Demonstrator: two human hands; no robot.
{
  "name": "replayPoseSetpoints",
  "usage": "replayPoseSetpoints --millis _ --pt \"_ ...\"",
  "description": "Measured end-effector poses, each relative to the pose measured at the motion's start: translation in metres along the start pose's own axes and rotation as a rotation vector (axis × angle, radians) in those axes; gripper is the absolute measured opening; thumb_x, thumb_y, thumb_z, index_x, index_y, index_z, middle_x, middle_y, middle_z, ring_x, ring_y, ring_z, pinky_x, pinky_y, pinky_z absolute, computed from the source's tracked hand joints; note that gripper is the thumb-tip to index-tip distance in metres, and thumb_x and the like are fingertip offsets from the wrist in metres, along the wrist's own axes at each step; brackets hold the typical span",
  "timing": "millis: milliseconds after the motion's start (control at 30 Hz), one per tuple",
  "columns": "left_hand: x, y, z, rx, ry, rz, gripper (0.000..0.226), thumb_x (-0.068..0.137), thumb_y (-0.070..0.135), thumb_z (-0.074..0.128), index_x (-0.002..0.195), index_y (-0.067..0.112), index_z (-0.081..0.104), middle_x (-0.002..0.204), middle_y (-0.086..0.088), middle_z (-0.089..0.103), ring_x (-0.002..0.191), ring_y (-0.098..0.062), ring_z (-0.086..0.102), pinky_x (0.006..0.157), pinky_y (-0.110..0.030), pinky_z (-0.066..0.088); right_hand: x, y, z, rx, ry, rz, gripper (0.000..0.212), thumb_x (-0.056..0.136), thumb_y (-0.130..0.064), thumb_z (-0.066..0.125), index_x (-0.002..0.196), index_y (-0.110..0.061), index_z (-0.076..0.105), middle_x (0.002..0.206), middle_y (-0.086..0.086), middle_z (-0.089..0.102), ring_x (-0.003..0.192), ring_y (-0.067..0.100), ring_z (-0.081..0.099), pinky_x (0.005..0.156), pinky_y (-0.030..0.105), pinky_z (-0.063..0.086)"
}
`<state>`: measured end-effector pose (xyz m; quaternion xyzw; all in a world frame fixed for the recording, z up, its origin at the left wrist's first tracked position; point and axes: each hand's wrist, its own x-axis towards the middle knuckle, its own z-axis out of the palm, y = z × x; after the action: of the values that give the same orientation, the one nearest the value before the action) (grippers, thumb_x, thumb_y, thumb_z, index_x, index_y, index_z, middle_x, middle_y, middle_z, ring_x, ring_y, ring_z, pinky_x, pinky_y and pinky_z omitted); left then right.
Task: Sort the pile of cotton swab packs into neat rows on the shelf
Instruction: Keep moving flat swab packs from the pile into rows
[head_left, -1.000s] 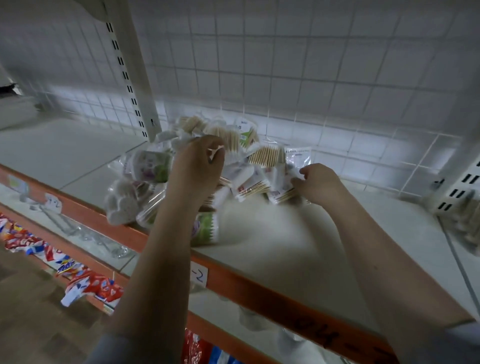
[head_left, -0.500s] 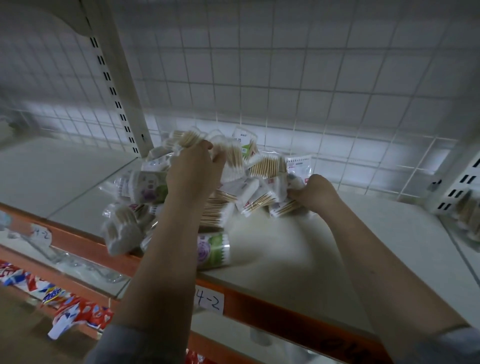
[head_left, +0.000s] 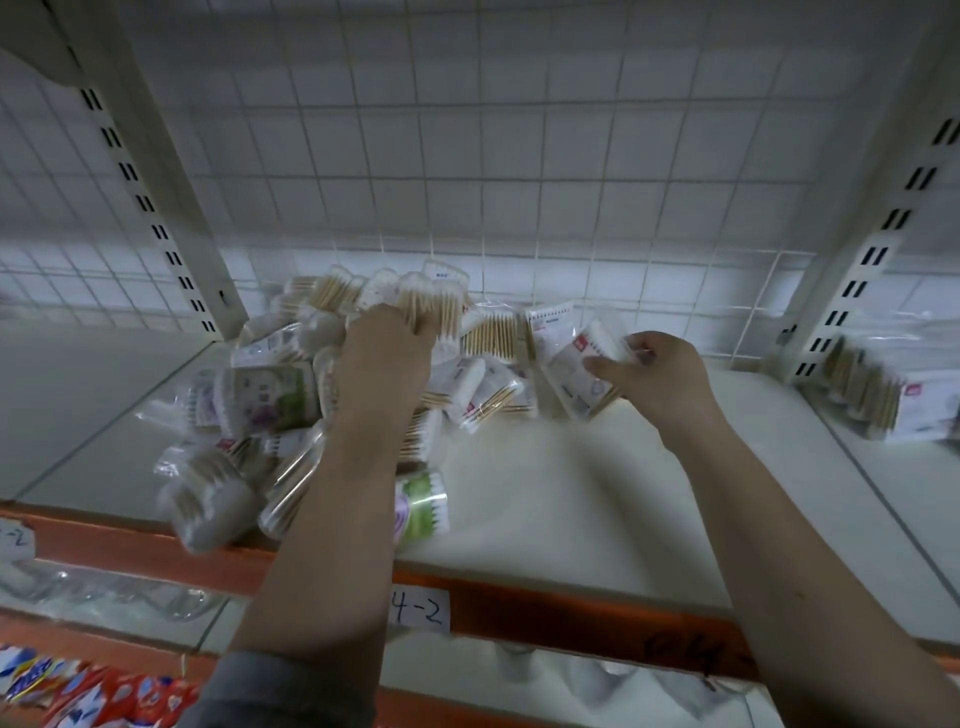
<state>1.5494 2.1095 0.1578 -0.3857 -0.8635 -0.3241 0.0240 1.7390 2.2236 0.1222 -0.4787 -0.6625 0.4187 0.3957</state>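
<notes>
Sorting stage: early; no neat row is seen on the shelf (head_left: 597, 483) yet, packs are being pulled from the heap.
Pile: a loose heap of cotton swab packs (head_left: 291, 395) is spread across the left half of the shelf, from the back grid down to the orange front edge (head_left: 519, 603).
Front strays: a round tub (head_left: 208, 499) is overhanging the front lip, and a green-label tub (head_left: 421, 504) is lying on its side just beside the left forearm.
Left hand (head_left: 384, 353): reached over the top of the heap at the back; fingers are curled around a pack of wooden-stick swabs (head_left: 431, 306), which is gripped from above.
Middle packs: several flat packs (head_left: 493, 338) are lying between the two hands, some leaning on each other.
Right hand (head_left: 660, 374): a flat clear pack with a red mark (head_left: 582, 374) is pinched between thumb and curled fingers at the heap's right edge; whether it is lifted off the shelf cannot be told.
Bare area: the right half of the shelf is unoccupied, judged to be where rows can be started.
Next move (judgement): both held packs are to be lifted clear and set side by side, same way round, on the bare area; a light pull is called for so that loose packs near the lip are not dragged off.
Far right: a separate stack of boxed swabs (head_left: 904, 405) is standing beyond the right upright (head_left: 857, 270).
</notes>
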Motion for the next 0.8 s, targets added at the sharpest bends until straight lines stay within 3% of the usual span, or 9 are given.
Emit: replayPoseSetpoints --millis 100,200,300,367,500,567,667,800 --pt "-0.006 0.001 -0.002 -0.166 -0.004 0.009 0.036 0.098 0.036 0.044 0.107 0.004 0.060 0.086 -0.004 0.056 0.058 -0.009 0.042 0.045 -0.012 0.032 -0.014 0.003 -0.003 0.050 0.058 0.006 0.017 0.075 -0.019 0.076 0.078 -0.013 0.060 0.067 -0.004 0.056 0.062 0.015 0.051 0.060 0.024 0.044" --pt "-0.012 -0.001 -0.003 -0.281 -0.006 0.065 0.033 0.098 0.035 0.046 0.111 0.008 0.060 0.085 0.002 0.053 0.057 0.004 0.036 0.043 -0.011 0.028 -0.032 0.006 -0.005 0.140 0.132 0.040 0.016 0.074 -0.019 0.078 0.074 -0.017 0.062 0.073 0.000 0.062 0.069 0.018 0.057 0.075 0.041 0.053" --pt "-0.017 -0.004 -0.004 -0.370 -0.018 0.163 0.029 0.097 0.033 0.047 0.107 0.008 0.059 0.088 0.002 0.059 0.066 -0.005 0.051 0.051 -0.009 0.033 -0.055 0.011 -0.008 0.222 0.181 0.083 0.014 0.073 -0.019 0.079 0.074 -0.019 0.064 0.081 0.008 0.068 0.074 0.024 0.061 0.080 0.049 0.053" --pt "-0.021 -0.004 -0.001 -0.460 -0.049 0.221 0.029 0.096 0.031 0.050 0.108 0.007 0.060 0.094 -0.002 0.065 0.081 -0.015 0.058 0.065 -0.018 0.037 -0.072 0.014 -0.011 0.298 0.215 0.105 0.013 0.073 -0.016 0.079 0.078 -0.018 0.067 0.082 0.010 0.069 0.075 0.024 0.064 0.078 0.047 0.054" --pt "-0.035 0.005 0.013 -0.546 -0.151 0.319 0.014 0.095 0.028 0.052 0.093 0.015 0.057 0.073 0.007 0.057 0.066 -0.009 0.051 0.056 -0.018 0.033 -0.105 0.019 -0.024 0.372 0.305 0.143 0.020 0.073 -0.017 0.079 0.088 -0.011 0.068 0.084 0.009 0.070 0.075 0.022 0.066 0.070 0.031 0.054" --pt "-0.044 0.014 0.020 -0.543 -0.204 0.358 0.016 0.097 0.026 0.049 0.094 0.012 0.057 0.073 0.007 0.054 0.064 -0.006 0.048 0.052 -0.013 0.031 -0.119 0.023 -0.035 0.362 0.338 0.158 0.021 0.075 -0.018 0.078 0.090 -0.008 0.067 0.085 0.011 0.070 0.074 0.021 0.066 0.069 0.030 0.053" --pt "-0.060 0.033 0.033 -0.553 -0.256 0.381 0.027 0.099 0.025 0.044 0.108 0.003 0.057 0.086 0.001 0.056 0.076 -0.013 0.049 0.057 -0.017 0.028 -0.140 0.031 -0.054 0.358 0.374 0.179 0.018 0.081 -0.020 0.072 0.092 -0.009 0.065 0.084 0.010 0.071 0.077 0.021 0.068 0.072 0.031 0.055" --pt "-0.082 0.061 0.056 -0.549 -0.367 0.381 0.032 0.101 0.026 0.038 0.121 0.005 0.052 0.104 0.000 0.056 0.094 -0.015 0.050 0.066 -0.018 0.028 -0.159 0.043 -0.088 0.343 0.469 0.197 0.020 0.085 -0.022 0.067 0.097 -0.007 0.062 0.085 0.009 0.069 0.077 0.021 0.066 0.068 0.031 0.054"
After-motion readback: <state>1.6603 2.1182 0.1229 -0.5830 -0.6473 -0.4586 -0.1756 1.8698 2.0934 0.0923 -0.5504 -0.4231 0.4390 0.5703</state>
